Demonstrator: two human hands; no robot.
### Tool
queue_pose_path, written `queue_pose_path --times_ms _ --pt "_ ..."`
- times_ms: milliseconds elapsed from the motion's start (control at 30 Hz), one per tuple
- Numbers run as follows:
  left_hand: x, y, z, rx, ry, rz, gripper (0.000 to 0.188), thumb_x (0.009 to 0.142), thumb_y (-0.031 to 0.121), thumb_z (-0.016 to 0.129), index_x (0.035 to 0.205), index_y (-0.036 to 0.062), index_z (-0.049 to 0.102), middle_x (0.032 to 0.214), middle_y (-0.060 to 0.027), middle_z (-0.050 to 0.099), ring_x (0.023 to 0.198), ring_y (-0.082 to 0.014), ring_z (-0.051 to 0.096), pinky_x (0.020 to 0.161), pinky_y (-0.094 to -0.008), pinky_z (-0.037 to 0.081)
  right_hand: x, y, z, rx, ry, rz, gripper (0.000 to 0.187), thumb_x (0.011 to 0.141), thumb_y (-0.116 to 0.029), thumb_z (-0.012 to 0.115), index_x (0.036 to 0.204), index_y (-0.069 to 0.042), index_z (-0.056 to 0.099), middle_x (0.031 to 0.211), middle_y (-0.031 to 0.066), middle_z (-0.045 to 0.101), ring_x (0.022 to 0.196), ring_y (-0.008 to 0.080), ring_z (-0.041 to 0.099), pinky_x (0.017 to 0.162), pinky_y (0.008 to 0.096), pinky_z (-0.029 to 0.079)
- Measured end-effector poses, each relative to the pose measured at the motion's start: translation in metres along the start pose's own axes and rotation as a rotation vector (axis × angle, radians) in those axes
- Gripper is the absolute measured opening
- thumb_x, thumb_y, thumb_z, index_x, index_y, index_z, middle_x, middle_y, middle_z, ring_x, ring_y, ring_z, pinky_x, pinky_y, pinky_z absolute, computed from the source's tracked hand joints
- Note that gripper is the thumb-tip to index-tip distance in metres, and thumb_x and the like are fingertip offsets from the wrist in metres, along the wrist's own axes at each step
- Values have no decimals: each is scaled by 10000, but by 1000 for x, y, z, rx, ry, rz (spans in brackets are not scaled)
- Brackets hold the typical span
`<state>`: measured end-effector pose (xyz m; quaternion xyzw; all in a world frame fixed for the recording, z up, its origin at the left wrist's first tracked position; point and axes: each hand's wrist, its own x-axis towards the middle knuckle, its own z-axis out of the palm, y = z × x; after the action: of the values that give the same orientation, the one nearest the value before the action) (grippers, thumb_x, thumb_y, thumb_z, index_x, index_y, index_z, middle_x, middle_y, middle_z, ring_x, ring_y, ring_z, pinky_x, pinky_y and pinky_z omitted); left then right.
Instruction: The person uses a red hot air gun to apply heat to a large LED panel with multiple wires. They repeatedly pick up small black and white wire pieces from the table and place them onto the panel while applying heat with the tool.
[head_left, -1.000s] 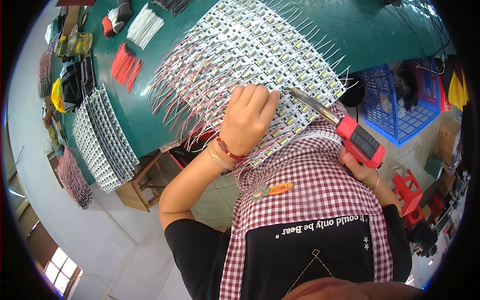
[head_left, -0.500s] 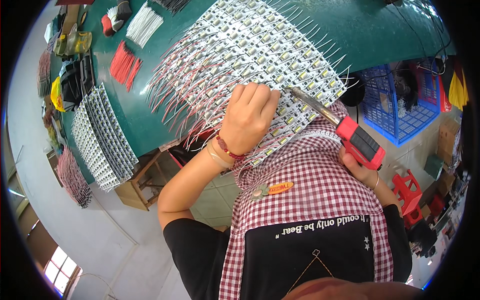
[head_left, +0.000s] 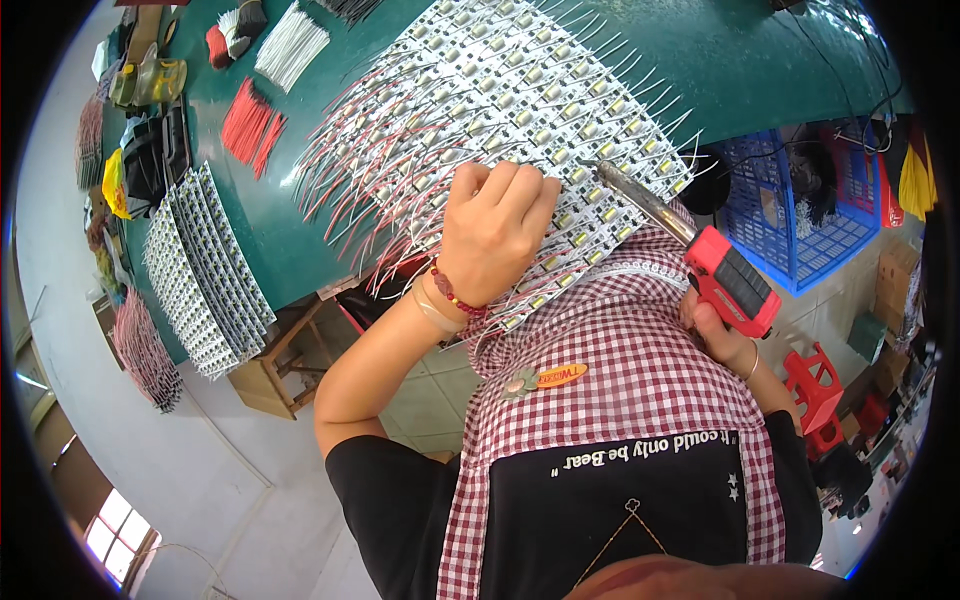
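Observation:
A large panel of white LED circuit boards lies on the green table, with rows of small yellowish components and thin wires sticking out at its edges. My left hand rests over the panel's near part, fingers curled and closed; whatever they pinch is hidden beneath them. Red and white wires fan out beside it. In my right hand is a red and black soldering gun, its grip wrapped by my partly hidden fingers. Its long metal barrel points to the upper left, the tip over the panel just right of my left hand.
On the green table lie red wires, white wires and a stack of LED board strips at the left. Right of the table stand a blue plastic crate and a red stool.
The soldering gun has shifted slightly right, its tip moving up and away from my left hand's fingertips. My left hand stays in nearly the same place, fingers still curled.

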<state>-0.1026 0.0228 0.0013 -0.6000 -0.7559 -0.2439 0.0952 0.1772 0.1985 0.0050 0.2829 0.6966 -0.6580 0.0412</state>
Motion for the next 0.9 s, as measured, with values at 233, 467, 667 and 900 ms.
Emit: queue_pose_path --times_ms 233,467,667,900 --pt "0 1 -4 58 19 -2 245 674 50 622 911 79 676 762 -1 506 731 -165 538 724 -338 373 -1 -6 0 -36 -38 16 481 907 -510 554 762 -60 465 710 38 474 684 139 467 659 285 402" --pt "-8 14 0 -60 6 5 277 682 45 621 950 65 688 744 0 492 713 -164 521 691 -330 374 -6 9 -10 -135 -20 -138 154 752 -181 676 781 -44 611 726 73 617 644 256 577 592 355 447" --pt "-10 17 5 -107 8 -30 287 688 18 619 968 34 677 736 -25 474 686 -193 493 654 -338 378 -3 5 -10 -200 -30 -199 175 751 -204 683 767 -49 602 704 67 598 625 252 562 571 353 434" --pt "-8 18 3 -140 -4 -45 287 696 -4 604 977 1 661 759 -52 475 704 -217 487 650 -347 383 -4 -1 -6 -170 -11 -159 195 769 -225 690 772 -49 606 702 72 589 611 245 559 554 345 435"
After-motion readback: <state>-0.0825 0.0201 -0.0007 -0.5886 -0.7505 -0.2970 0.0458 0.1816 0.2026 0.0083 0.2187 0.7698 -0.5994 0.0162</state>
